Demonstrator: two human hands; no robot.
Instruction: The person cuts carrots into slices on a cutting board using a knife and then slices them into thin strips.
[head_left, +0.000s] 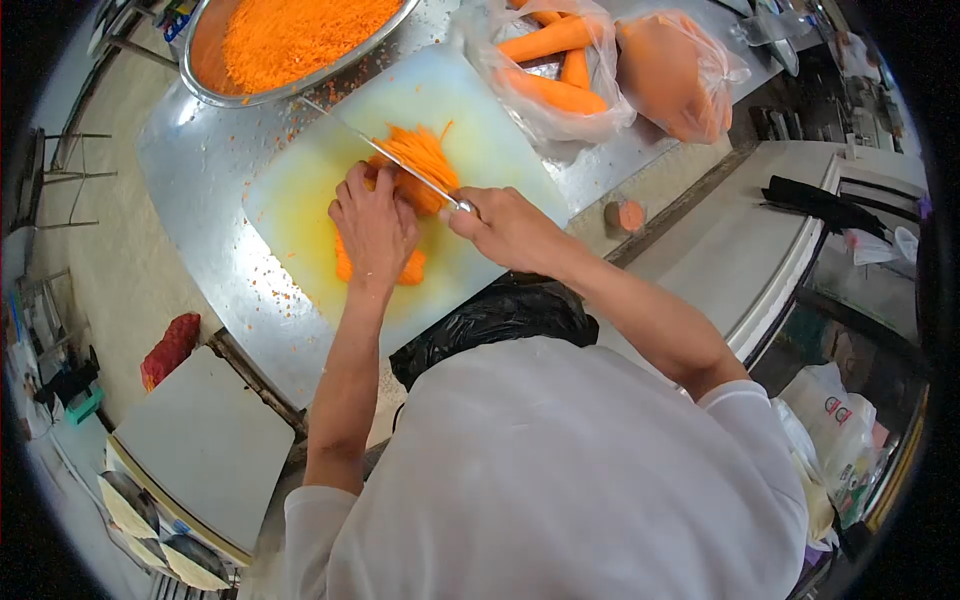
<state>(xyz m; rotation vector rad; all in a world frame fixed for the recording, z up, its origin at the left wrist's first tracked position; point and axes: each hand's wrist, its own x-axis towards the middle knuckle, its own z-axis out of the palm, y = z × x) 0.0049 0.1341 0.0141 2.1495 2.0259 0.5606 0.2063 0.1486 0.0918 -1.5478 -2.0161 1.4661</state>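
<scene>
My right hand (508, 232) is wrapped round the handle of a kitchen knife (405, 167), whose long blade points to the upper left. With fingers curled, my left hand (375, 225) presses down on carrot slices (411, 268) close beside the blade. Part of these slices is hidden under the hand. Thin carrot strips (425, 150) lie in a pile on the far side of the knife. Everything being cut rests on a white cutting board (470, 110), stained yellow in its middle.
A metal bowl (262, 99) of finely chopped carrot stands beyond the board. Whole carrots fill a clear plastic bag (560, 110) at the upper right, beside another tied bag (680, 75). Orange crumbs dot the metal table (215, 215). A black plastic bag (500, 315) hangs at the near edge.
</scene>
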